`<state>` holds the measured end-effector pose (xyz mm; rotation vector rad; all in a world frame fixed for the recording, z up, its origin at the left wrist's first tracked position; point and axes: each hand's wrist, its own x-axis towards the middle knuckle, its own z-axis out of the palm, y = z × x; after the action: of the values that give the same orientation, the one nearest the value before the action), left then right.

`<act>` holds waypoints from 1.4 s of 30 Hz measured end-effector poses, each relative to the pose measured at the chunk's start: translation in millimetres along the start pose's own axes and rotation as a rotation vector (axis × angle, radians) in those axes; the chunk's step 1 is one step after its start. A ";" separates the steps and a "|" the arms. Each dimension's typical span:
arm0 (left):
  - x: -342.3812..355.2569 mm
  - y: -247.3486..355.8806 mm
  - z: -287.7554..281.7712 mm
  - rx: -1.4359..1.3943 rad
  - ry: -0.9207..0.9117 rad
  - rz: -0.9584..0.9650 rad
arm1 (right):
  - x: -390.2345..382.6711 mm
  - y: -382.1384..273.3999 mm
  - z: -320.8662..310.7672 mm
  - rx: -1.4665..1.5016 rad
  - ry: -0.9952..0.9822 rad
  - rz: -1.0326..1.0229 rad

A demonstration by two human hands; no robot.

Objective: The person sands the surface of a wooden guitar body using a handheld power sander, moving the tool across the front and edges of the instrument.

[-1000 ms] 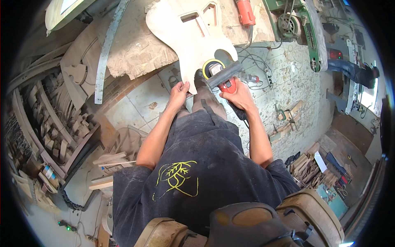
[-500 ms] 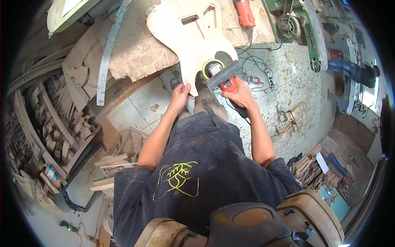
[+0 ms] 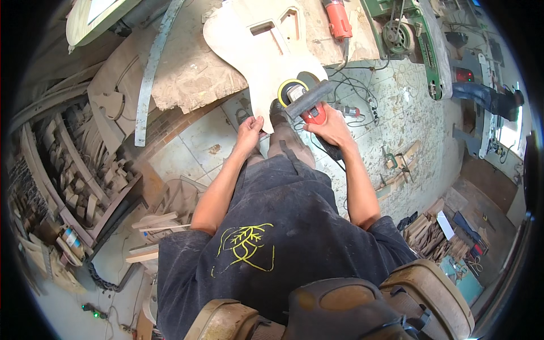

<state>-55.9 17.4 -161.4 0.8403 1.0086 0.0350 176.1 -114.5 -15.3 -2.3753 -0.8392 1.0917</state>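
A pale wooden electric guitar body [image 3: 258, 65] with routed cavities lies on the workbench, its near horn jutting over the front edge. My left hand [image 3: 249, 132] pinches the tip of that horn, thumb on top. My right hand [image 3: 335, 131] is wrapped round the red grip of an angle grinder [image 3: 313, 113] with a dark side bar and a yellow-rimmed sanding disc [image 3: 287, 90]. The disc is tilted on edge beside the horn's inner curve; I cannot tell whether it touches the wood. The disc's working face is mostly hidden.
Another red power tool [image 3: 338, 21] lies on the worn bench [image 3: 195, 85], with a metal strip [image 3: 150, 73] at its left. A green machine [image 3: 405, 37] stands at the right. Cables [image 3: 362, 93] and clamps [image 3: 399, 161] lie on the floor. Wood offcuts [image 3: 85, 192] fill the left.
The angle grinder has shifted slightly left and away from me with my right hand, its disc tilting a little. My left hand keeps its hold on the horn.
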 end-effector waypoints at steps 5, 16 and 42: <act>-3.2 2.4 3.6 -0.025 0.004 0.018 | 1.2 -12.0 -5.7 -0.035 -0.015 0.009; -4.4 3.9 2.1 0.010 -0.011 0.014 | 0.3 -10.1 -3.0 -0.038 -0.027 -0.004; -6.8 6.1 4.5 -0.029 0.006 -0.005 | 10.7 -2.7 -4.3 -0.006 -0.008 -0.020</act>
<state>-54.3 16.3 -151.4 0.8115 1.0136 0.0479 184.0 -105.8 -16.9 -2.3634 -0.8687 1.0931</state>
